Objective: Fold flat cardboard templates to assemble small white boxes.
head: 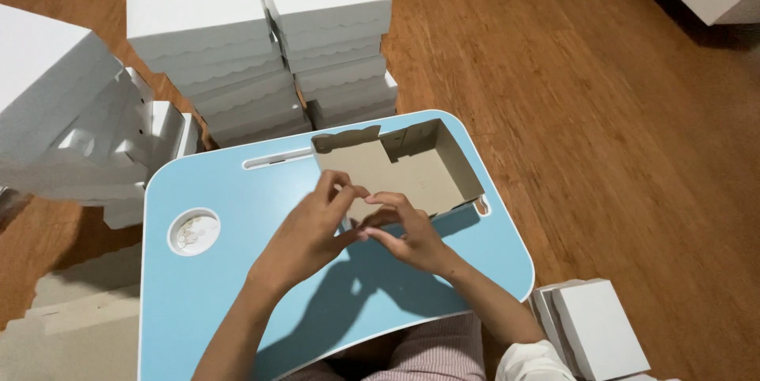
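Two bare hands are brought together over the middle of a light blue lap table (237, 286), at the near edge of a half-folded cardboard box (412, 171). The left hand (309, 227) is seen with its fingers curled and pinched on a near flap of the box, while the right hand (404, 235) is curled just beside it, its fingertips pressed to the same edge; both are closed on the cardboard rather than spread wide. The box is set on the far right part of the table, brown inside, with its far and right walls upright and a scalloped flap (348, 140) raised at its far left corner. A round cup recess (194, 231) is sunk in the table's left side, and a narrow slot (277, 161) is cut along its far edge. Stacks of finished white boxes (261, 41) are piled on the wooden floor (594, 112) beyond the table, more are heaped at the left (55, 104), and a few (594, 329) are laid at the near right.
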